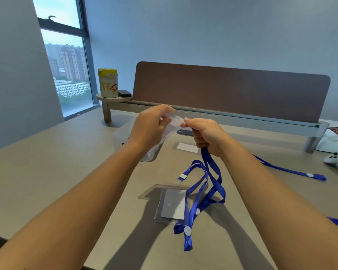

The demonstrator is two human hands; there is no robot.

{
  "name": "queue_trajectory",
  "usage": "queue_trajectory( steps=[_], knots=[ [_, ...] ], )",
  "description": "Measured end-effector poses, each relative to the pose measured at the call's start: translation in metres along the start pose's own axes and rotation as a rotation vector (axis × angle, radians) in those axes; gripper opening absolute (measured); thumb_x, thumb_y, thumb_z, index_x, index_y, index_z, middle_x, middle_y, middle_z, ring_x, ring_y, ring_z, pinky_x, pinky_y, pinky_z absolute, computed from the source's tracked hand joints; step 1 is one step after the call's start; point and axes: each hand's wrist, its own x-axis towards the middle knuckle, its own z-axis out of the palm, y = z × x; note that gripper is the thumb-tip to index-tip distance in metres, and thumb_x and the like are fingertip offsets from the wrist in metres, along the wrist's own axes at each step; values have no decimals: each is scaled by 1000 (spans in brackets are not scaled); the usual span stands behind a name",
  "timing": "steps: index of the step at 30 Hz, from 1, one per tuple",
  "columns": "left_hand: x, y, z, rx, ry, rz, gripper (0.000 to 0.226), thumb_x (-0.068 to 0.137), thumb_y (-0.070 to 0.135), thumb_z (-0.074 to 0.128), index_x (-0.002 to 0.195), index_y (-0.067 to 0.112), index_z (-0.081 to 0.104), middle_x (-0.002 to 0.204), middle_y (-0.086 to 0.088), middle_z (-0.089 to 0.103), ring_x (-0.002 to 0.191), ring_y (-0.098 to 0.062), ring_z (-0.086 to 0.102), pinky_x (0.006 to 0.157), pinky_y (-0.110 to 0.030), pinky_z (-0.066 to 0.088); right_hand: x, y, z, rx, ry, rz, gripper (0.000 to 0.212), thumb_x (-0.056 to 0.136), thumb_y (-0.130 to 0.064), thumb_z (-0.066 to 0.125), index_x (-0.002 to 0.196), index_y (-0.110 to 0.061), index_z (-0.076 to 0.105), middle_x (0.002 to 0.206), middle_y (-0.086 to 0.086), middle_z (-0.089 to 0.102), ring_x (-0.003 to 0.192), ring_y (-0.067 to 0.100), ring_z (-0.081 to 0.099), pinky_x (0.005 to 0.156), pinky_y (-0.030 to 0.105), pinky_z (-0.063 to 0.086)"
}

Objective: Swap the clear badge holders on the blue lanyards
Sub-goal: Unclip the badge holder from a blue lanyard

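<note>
So there were a few clear badge holders around. The one flat on the bench near the person, call it the near badge holder, had a white card inside it, long axis running away from them, and its slotted top end pointed toward the far divider panel. A white clip on a blue lanyard lay just beside that top edge; couldn't tell if it was actually hooked in. A smaller far badge holder, also with a white card, lay further back under the hands.

The left hand was up off the bench, fingers curled and pinched on the top of a third, held badge holder, which hung tilted down under the wrist. It looked empty, though it was blurry. The right hand was closed in a fist around the held lanyard, thumb and forefinger pinched at the holder's slotted tab, strap hanging down to the bench in loops.

Another lanyard strap lay off to the right. A yellow-lidded canister stood on the little corner shelf.
</note>
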Motion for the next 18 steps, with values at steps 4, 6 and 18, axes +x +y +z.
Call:
queue_trajectory(
  steps=[4, 6, 18],
  knots=[
    [-4, 1, 4, 55, -32, 40, 37, 89, 10, 52, 126, 14, 50, 121, -12, 62, 93, -18, 56, 80, -23, 45, -1, 2, 4, 4, 40, -61, 18, 89, -16, 55, 72, -14, 61, 52, -1, 47, 50, 10, 35, 49, 19, 35],
    [-6, 5, 8, 109, -89, 52, 35, 91, 10, 48, 126, 15, 50, 128, -10, 57, 104, -24, 58, 86, -27, 48, 0, 2, 5, 8, 34, -82, 19, 90, -14, 54, 71, -14, 60, 64, 1, 55, 53, 10, 41, 51, 18, 38],
    [-12, 4, 10, 272, -128, 218, 26, 86, 13, 58, 107, -1, 63, 111, -20, 68, 95, -35, 64, 81, -37, 53, 3, 5, 7, -324, 126, -197, 24, 92, -13, 50, 103, 3, 64, 66, 1, 54, 60, 9, 46, 49, 8, 40]
  ],
)
